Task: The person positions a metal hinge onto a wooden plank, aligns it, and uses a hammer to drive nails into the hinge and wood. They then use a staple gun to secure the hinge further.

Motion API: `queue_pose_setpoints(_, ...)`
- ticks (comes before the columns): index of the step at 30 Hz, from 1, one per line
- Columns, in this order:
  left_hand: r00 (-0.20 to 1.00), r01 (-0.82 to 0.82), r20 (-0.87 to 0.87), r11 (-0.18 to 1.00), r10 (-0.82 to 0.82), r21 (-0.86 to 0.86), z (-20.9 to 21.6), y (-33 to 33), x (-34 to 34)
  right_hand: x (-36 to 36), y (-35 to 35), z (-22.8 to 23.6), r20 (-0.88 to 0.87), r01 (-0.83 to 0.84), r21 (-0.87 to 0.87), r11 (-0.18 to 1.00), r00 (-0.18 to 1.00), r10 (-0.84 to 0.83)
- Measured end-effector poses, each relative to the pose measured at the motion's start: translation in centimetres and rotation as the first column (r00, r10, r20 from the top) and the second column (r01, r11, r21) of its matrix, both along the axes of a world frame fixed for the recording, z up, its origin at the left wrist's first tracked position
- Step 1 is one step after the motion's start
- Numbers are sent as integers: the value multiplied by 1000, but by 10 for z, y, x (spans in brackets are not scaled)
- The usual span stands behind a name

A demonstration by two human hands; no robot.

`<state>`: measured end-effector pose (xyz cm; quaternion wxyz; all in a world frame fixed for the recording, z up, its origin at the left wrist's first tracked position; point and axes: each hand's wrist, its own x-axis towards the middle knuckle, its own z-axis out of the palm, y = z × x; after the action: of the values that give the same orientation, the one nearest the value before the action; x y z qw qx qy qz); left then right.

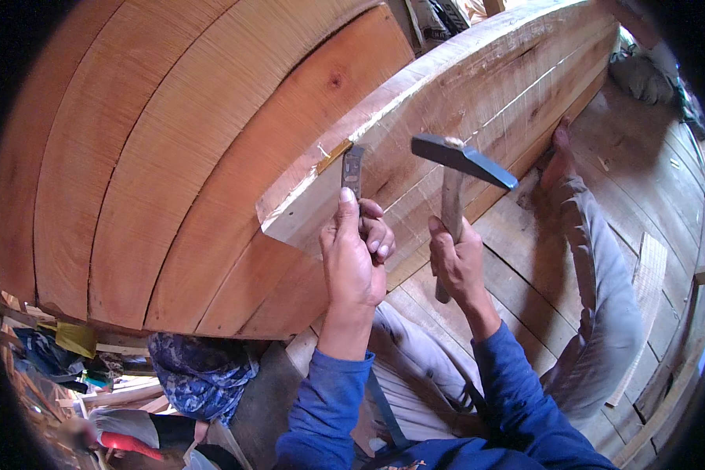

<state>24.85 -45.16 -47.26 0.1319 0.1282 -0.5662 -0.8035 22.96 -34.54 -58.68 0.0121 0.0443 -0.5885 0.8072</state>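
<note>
I log: left hand (354, 254) clenched around chisel (352, 174), blade at hull plank (446, 102) seam; right hand (458, 262) gripping hammer (456, 168), raised. Wooden plank floor (642, 157); curved hull (172, 157); possibly clutter below.

The curved plank hull (172, 157) fills the upper left of the frame and closes off everything behind and left of the left hand (354, 254). The thick pale beam (478, 86) runs from centre to upper right, a wall straight ahead of both hands; the metal chisel (352, 171) stands against its face. Between the two hands a narrow gap stays open in the centre. The hammer (458, 180) in the right hand (458, 262) hangs just off the beam, with a little air under its head. To the right, the person's outstretched leg (599, 290) lies across the plank floor (666, 164); beyond it, at the right edge, the boards are open.
</note>
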Motion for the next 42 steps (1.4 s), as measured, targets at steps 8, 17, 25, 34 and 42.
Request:
queue_pose_setpoints(8,999,-26,-31,999,25,-39,-30,-14,-15,-10,17,-34,97,68,-172,983,994,-52)
queue_pose_setpoints(17,998,17,-46,958,-31,-287,3,6,18,-25,42,-87,15,299,363,882,945,-327)
queue_pose_setpoints(25,984,159,51,712,-171,-684,-12,-20,20,-8,84,-150,87,105,892,440,914,-396)
queue_pose_setpoints(34,975,217,70,858,-209,-465,-10,-26,20,-15,95,-158,-211,346,838,423,919,-334)
queue_pose_setpoints(42,987,157,123,828,-108,-538,-10,-22,21,16,32,64,-669,259,461,848,729,141)
